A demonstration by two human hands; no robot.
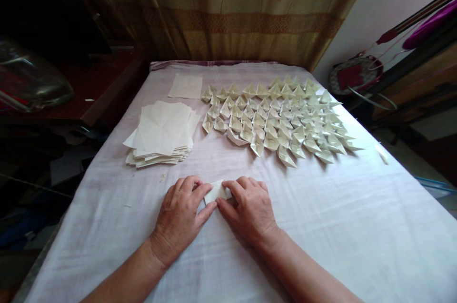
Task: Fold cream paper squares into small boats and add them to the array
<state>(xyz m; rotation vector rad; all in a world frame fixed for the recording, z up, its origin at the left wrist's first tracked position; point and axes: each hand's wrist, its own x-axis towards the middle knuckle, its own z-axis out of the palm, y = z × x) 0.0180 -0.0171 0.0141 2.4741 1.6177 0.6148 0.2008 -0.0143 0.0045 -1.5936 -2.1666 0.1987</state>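
A small folded piece of white paper (217,191) lies on the cloth at the near middle of the table. My left hand (183,205) grips its left side, thumb and forefinger closed on the edge. On the paper's right side, my right hand (250,205) pinches it in the same way, with the thumbs almost meeting at the near edge. Beyond my left hand rises a stack of square white paper sheets (164,127), unevenly piled. Several rows of folded paper boats (271,122) stand close together at the far right.
A single paper sheet (185,86) lies behind the stack. White cloth (339,227) covers the table, and a patterned curtain (221,17) hangs at its far edge. To the left stands a dark wooden desk (96,98); a round bag (355,74) is at the right.
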